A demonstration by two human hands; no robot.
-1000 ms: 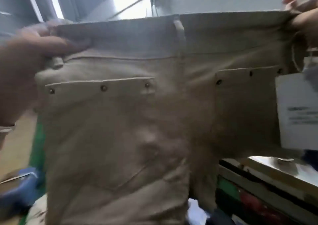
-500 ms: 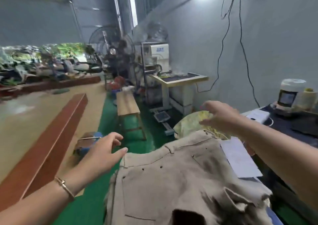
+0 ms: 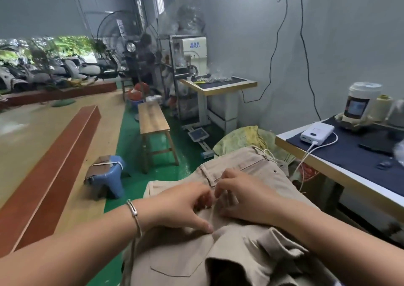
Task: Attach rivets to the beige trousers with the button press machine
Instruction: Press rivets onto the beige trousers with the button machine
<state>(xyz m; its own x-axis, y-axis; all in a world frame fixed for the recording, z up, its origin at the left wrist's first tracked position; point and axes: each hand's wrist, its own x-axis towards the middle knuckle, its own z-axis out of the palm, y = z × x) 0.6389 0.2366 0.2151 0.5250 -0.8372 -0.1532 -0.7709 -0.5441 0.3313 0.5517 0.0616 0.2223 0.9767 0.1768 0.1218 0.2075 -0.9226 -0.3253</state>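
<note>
Both hands are working the same spot here. The left hand (image 3: 185, 204) is curling its fingers down into the cloth with the thumb (image 3: 204, 225) pressing a fold, and the right hand (image 3: 242, 196) is sitting right next to it, fingertips bunching the fabric just under a belt loop (image 3: 208, 175). So both are pinching the beige trousers (image 3: 251, 242), nearly touching each other – neither one is flat or loose. There's a bracelet (image 3: 134, 214) on the left wrist.

The trousers are lying in a heap right in front of the person, waistband pointing away, a pocket outline (image 3: 179, 266) showing near the bottom. I'm seeing one small dark dot near the waistband on the right (image 3: 274, 171) – could be a rivet or a marked hole, can't tell.

My read: this is the handling step, not the pressing step. The person is sorting or lining up the fabric, maybe hunting for the next spot. Nothing is under a press right now.

Next move probably needs that spot kept flat and single-layer while the trousers get carried to the machine. The bench (image 3: 328, 169) on the right is holding a power bank (image 3: 317, 133) with a white cable, plus a machine (image 3: 360, 104) at the far edge that's partly cut off. There's another white machine (image 3: 194, 54) further back by the wall. Which one is the button press, I can't say.
</note>
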